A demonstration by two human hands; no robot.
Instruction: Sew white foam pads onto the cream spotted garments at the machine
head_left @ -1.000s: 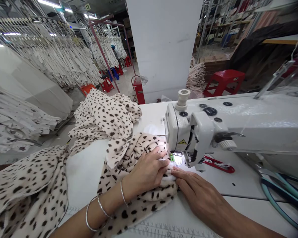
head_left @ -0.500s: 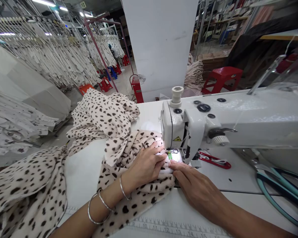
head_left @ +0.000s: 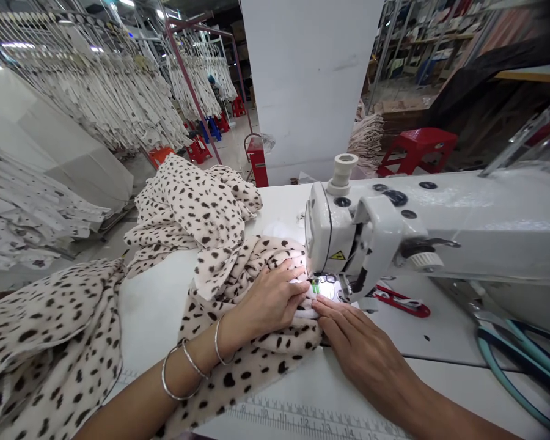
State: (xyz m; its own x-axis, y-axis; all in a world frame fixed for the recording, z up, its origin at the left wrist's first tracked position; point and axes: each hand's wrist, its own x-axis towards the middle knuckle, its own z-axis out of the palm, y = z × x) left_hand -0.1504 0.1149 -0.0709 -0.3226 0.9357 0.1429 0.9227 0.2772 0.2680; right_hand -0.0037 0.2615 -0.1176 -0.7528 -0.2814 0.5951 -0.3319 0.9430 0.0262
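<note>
A cream fleece cloth with dark brown spots [head_left: 242, 366] lies bunched under the head of a white sewing machine [head_left: 327, 229]. My left hand [head_left: 268, 299], with bangles on its wrist, is closed on the cloth just left of the lit needle area, thumb and index finger together at a white edge. To the right, my right hand [head_left: 362, 342] has its fingers together on that same edge, pinching it close to the presser foot. Its thumb is partly hidden. The lamp's glare washes out the stitching spot, where a small green mark [head_left: 316, 287] shows.
More spotted cloth is heaped at the table's back left [head_left: 197, 201] and front left [head_left: 50, 330]. Red-handled snips [head_left: 401, 300] lie behind my right hand, with teal-handled scissors [head_left: 508, 360] at the right. A printed ruler [head_left: 297, 418] runs along the front. Hanging garments and a pillar stand beyond.
The view has shifted slightly, so the machine appears farther right. Both hands stay on the cloth at the needle area with almost the same grip; the cloth has barely moved.
</note>
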